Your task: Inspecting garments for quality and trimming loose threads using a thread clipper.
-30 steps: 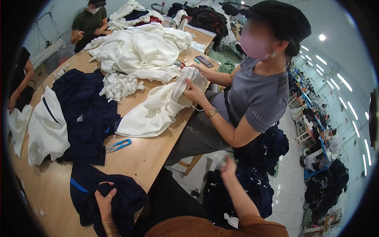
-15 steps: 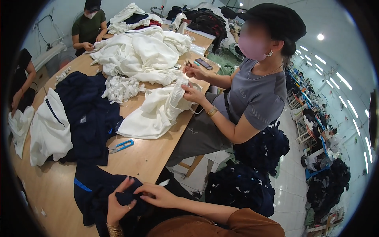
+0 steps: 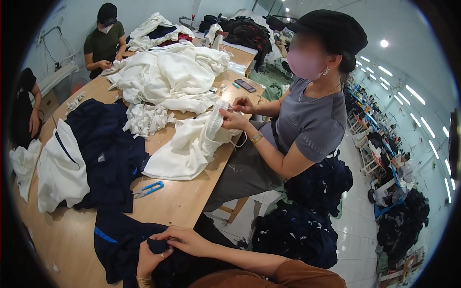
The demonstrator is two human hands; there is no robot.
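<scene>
Navy garment [image 3: 122, 247] at the edge of the table [image 3: 177, 206]

Left hand [image 3: 152, 259] and right hand [image 3: 189, 241] close together, both pinching one fold, seemingly to keep it steady. Table bears some cloth, likely easing weight. Blue snips [image 3: 152, 188] near, untouched.

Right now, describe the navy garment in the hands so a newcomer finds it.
Start at the wooden table, then drop to its near edge, below the blue snips. The navy garment lies there with a bright blue strip. Unlike the larger navy pile above, it has the left hand and right hand on a bunched fold.
</scene>
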